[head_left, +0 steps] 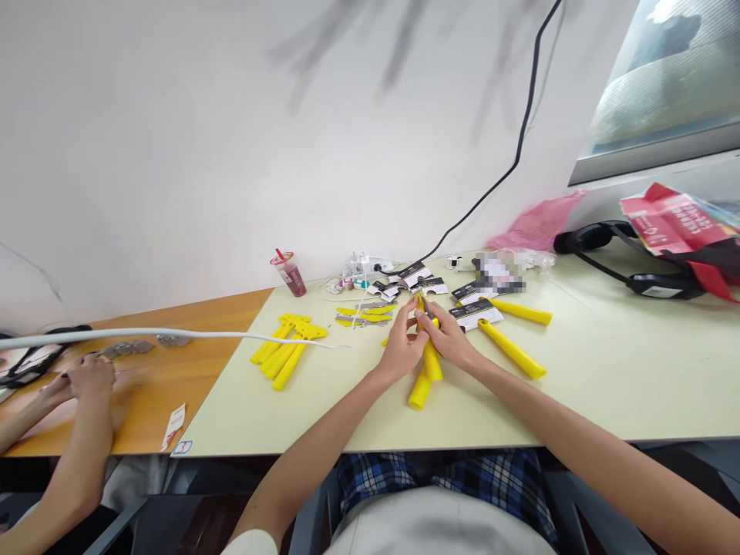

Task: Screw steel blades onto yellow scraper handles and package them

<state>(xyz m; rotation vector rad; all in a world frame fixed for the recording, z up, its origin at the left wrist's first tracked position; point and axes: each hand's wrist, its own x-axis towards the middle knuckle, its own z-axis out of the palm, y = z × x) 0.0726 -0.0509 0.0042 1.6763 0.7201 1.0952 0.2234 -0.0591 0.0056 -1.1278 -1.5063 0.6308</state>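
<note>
Close together over the table, my left hand [403, 343] and my right hand [449, 333] are both closed around a yellow-handled tool [432, 362]. Its handle points down toward me, and a dark narrow piece shows between my fingers at the upper end. My fingers hide most of its head. Another yellow handle [419, 391] lies on the table just below it. Beyond my hands are several black-and-white cards [417, 273]. Right of my right hand, a card [476, 314] lies against a yellow handle [513, 351]. Thin yellow and grey blade-like pieces [365, 314] lie left of my hands.
Several yellow handles with wide heads [289, 347] lie at left. A cup with a straw [289, 274] stands behind them, near a power strip [370, 266]. Headphones [630, 262] and a red bag [682, 220] are at right. A co-worker's hands [89, 378] are far left.
</note>
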